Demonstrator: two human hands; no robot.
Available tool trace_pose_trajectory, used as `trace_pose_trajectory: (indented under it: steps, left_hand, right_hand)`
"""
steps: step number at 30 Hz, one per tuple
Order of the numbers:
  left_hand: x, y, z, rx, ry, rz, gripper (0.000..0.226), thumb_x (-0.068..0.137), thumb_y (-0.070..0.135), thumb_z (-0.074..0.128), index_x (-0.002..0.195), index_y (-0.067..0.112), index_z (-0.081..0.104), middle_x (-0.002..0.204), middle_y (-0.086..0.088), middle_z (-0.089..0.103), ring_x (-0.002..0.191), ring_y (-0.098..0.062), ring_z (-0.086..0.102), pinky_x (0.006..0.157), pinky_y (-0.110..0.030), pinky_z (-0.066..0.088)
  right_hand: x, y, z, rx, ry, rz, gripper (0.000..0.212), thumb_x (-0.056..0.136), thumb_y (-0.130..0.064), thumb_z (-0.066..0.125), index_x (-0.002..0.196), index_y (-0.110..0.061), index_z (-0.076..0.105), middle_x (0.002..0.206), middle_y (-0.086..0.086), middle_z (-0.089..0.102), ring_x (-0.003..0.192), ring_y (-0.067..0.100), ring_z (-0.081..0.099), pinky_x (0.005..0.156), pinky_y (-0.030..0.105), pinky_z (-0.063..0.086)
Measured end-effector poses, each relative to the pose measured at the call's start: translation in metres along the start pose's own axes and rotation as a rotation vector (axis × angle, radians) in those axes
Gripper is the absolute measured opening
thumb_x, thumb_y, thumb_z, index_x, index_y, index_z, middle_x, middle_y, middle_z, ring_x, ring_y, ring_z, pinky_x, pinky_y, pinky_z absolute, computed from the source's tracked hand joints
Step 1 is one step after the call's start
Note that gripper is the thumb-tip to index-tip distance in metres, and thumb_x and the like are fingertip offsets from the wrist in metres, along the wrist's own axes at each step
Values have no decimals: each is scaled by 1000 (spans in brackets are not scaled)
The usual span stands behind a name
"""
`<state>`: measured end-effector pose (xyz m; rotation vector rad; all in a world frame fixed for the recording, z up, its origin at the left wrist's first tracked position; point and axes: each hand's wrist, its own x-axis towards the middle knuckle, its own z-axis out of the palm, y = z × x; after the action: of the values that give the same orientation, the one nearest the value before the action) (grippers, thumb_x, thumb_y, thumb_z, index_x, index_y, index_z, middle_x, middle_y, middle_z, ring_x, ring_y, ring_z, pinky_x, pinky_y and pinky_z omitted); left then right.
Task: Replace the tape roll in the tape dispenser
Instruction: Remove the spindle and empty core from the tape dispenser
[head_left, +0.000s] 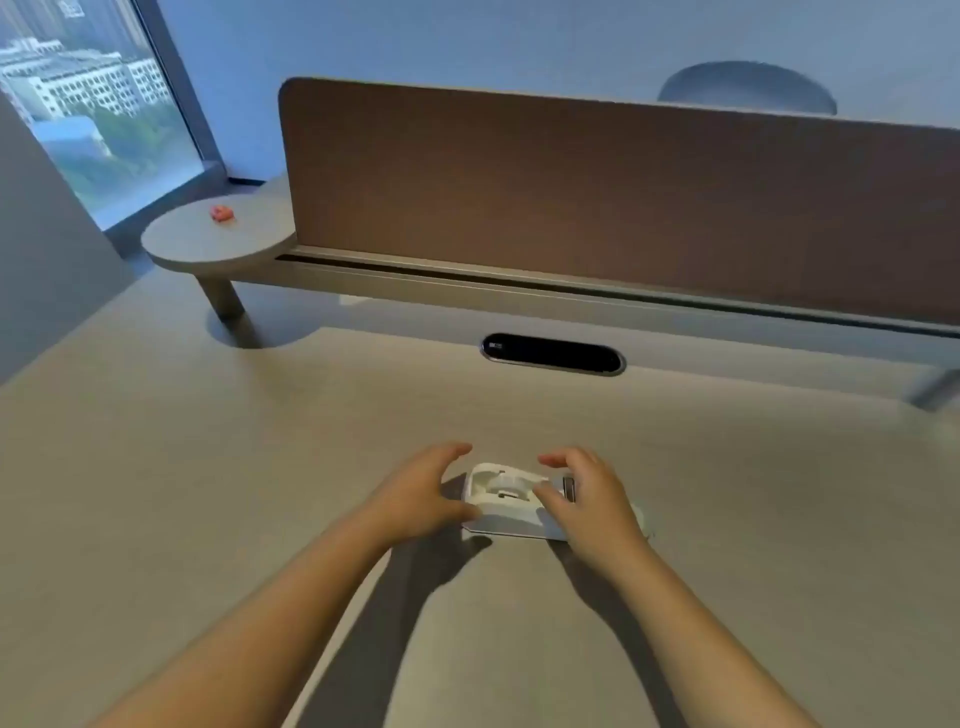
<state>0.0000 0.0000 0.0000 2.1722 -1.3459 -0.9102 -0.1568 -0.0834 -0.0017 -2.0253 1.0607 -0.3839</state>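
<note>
Tape dispenser (506, 501), white, was seen lying on the grey desk (260, 467), framed between both hands. Left hand (423, 496) was spread wide beside its left end, thumb near the base; right hand (589, 501) was loosely spread over the cutter end, nothing gripped. Its well appeared nearly empty, contents unclear. No fresh roll was visible; replacement was judged barely begun.
</note>
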Motion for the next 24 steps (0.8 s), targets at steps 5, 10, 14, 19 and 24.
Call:
trace_pose_trajectory:
  steps: [5, 10, 14, 19, 24]
  left_hand:
    - [12, -26, 19, -84, -8, 29, 76, 67, 23, 72, 132, 16, 34, 134, -6, 50, 113, -17, 49, 94, -26, 37]
    - [19, -34, 26, -217, 37, 75, 63, 69, 16, 70, 126, 20, 44, 122, -4, 59, 100, -14, 55, 90, -23, 40]
    - [23, -35, 25, -243, 36, 90, 58, 67, 11, 70, 120, 23, 51, 117, -2, 62, 102, -16, 57, 89, -25, 42]
    - [26, -33, 22, -182, 29, 117, 55, 67, 12, 70, 118, 23, 52, 117, -3, 63, 104, -18, 56, 91, -31, 44]
    - [28, -31, 19, -70, 3, 105, 57, 69, 21, 70, 121, 25, 48, 121, -3, 61, 110, -22, 54, 94, -40, 44]
  right_hand:
    - [8, 14, 27, -128, 39, 2, 15, 84, -23, 54, 98, -20, 53, 102, 0, 56, 109, 23, 39, 74, 26, 19]
    - [12, 16, 34, -128, 87, -30, 9, 82, -23, 56, 91, -21, 58, 88, -9, 52, 108, 22, 37, 69, 23, 15]
    - [12, 12, 35, -97, 98, -39, 9, 82, -17, 56, 89, -15, 62, 78, -18, 44, 97, 12, 32, 84, 27, 21]
    - [14, 14, 39, -54, 135, -30, 7, 80, -14, 59, 84, -15, 65, 78, -16, 45, 94, 12, 34, 87, 31, 25]
    - [15, 14, 38, 45, 136, -24, 18, 80, -16, 59, 73, -32, 57, 86, -5, 56, 98, 19, 42, 85, 32, 30]
